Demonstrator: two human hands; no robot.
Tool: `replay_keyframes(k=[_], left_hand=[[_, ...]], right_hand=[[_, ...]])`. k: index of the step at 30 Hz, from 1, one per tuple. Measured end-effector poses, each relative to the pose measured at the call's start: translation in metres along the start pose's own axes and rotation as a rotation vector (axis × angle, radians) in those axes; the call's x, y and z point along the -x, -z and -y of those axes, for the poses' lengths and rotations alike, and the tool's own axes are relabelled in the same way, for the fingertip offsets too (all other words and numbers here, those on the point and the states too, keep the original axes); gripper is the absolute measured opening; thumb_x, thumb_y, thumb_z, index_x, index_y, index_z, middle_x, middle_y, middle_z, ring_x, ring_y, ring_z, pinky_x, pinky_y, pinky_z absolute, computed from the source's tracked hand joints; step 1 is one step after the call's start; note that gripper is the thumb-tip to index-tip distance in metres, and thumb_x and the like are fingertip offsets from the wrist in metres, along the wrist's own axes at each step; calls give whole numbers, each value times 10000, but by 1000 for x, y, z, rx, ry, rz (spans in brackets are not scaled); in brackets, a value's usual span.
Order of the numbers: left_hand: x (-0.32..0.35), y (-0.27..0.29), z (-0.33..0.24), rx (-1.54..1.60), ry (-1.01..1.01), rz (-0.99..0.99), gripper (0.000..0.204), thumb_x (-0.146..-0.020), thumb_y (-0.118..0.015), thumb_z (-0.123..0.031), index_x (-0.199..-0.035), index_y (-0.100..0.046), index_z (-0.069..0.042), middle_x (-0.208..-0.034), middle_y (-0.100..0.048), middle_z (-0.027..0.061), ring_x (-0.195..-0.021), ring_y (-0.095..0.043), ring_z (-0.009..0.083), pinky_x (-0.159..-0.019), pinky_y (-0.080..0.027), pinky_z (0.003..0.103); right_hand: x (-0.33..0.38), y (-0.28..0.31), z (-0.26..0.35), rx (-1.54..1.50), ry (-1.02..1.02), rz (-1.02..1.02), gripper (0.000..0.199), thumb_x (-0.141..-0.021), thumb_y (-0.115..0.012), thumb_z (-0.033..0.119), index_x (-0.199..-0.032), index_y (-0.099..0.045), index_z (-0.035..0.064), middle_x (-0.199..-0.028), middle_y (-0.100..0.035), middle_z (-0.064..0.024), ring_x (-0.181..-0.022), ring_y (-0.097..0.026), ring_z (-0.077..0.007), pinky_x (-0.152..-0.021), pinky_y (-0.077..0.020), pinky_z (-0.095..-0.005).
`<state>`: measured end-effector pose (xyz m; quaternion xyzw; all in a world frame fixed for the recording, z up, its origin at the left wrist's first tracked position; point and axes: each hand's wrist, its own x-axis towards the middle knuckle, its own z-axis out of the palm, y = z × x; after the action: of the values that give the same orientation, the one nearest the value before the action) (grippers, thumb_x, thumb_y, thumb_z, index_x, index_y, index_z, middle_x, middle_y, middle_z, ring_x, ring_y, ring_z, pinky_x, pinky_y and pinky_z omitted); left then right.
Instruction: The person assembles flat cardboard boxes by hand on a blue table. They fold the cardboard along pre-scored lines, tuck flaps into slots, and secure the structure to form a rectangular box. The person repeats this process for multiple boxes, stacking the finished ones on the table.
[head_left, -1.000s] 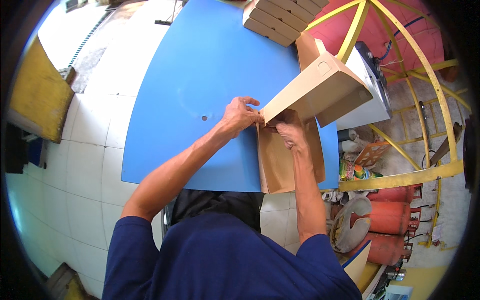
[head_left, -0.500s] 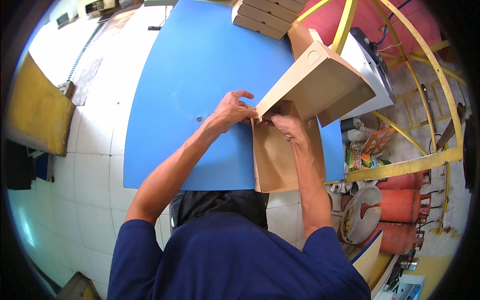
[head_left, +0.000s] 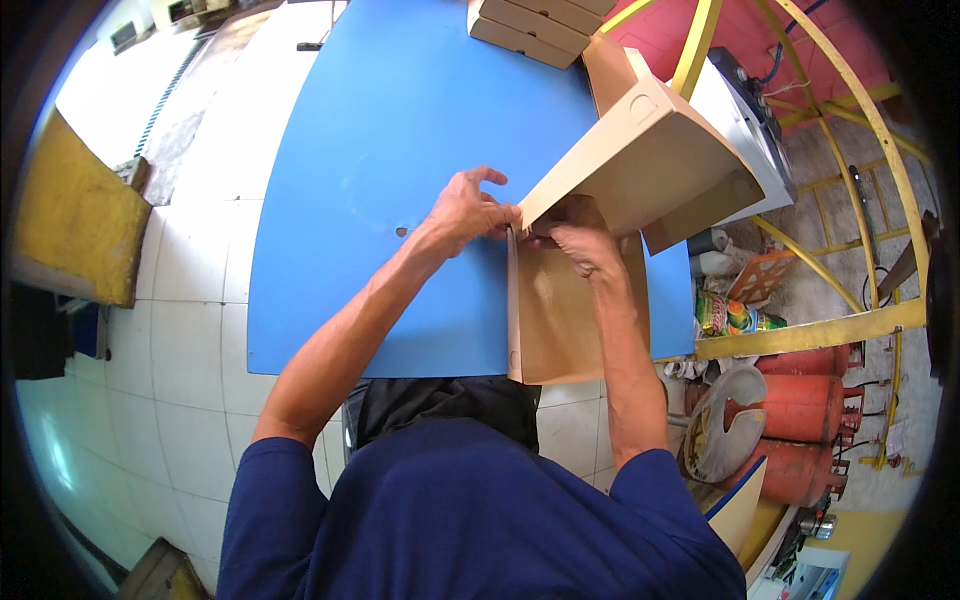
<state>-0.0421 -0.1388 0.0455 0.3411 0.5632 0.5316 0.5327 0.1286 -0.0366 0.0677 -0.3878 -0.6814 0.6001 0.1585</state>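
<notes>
A brown cardboard box (head_left: 560,325), partly folded, lies at the right front of the blue table, its lid (head_left: 665,165) tilted up and away to the right. At the box's left corner, where lid and side wall meet, my left hand (head_left: 468,212) grips the cardboard from outside, index finger raised and bent. From inside, my right hand (head_left: 585,248) is closed at the same corner, its fingertips partly hidden in the shade beneath the lid. The box's near edge slightly overhangs the table's front edge.
Several folded brown boxes (head_left: 530,35) are stacked at the table's far end. More cardboard (head_left: 610,75) stands beside them. A yellow metal frame (head_left: 810,335) edges the right side, near a white appliance (head_left: 745,135) and red gas cylinders (head_left: 800,405). The blue table (head_left: 370,290) has a small hole.
The raised lid has shifted slightly to the right in view. Both hands stay at the same corner, with only small movements.
</notes>
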Motion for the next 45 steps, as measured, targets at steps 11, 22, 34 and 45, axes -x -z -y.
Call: replay_keyframes(k=[11, 22, 34, 45], left_hand=[[3, 6, -12, -232, -75, 69, 606, -800, -712, -190, -1344, -501, -26, -843, -683, 54, -743, -633, 144, -593, -483, 315], [-18, 9, 7, -116, -182, 266, 668, -858, -708, -116, -1450, -405, -49, -844, -628, 68, -772, -594, 143, -691, -519, 297], [37, 23, -51, -498, -472, 18, 856, -770, -832, -322, -1471, -407, -78, -1185, -612, 195, -1034, -631, 270, -843, -544, 414], [-8, 24, -70, -1037, -739, -21, 349, -839, -604, -104, -1182, -571, -51, -1130, -649, 149, -1056, -631, 271, -818, -513, 408]], right_hand=[[1, -11, 10, 2, -72, -11, 218, -785, -732, -14, -999, -695, -13, -920, -709, -109, -794, -697, -186, -650, -606, -308], [-7, -4, -40, -130, -86, 22, 199, -865, -680, 95, -1055, -696, 40, -902, -688, -54, -842, -676, -153, -728, -612, -314], [107, 105, 2, 639, 225, -981, 402, -829, -758, 332, -1063, -698, 10, -881, -715, -171, -813, -686, -311, -728, -527, -411], [69, 153, -38, 663, 563, -675, 262, -846, -705, 128, -1108, -699, 119, -1010, -708, -93, -885, -656, -301, -778, -518, -386]])
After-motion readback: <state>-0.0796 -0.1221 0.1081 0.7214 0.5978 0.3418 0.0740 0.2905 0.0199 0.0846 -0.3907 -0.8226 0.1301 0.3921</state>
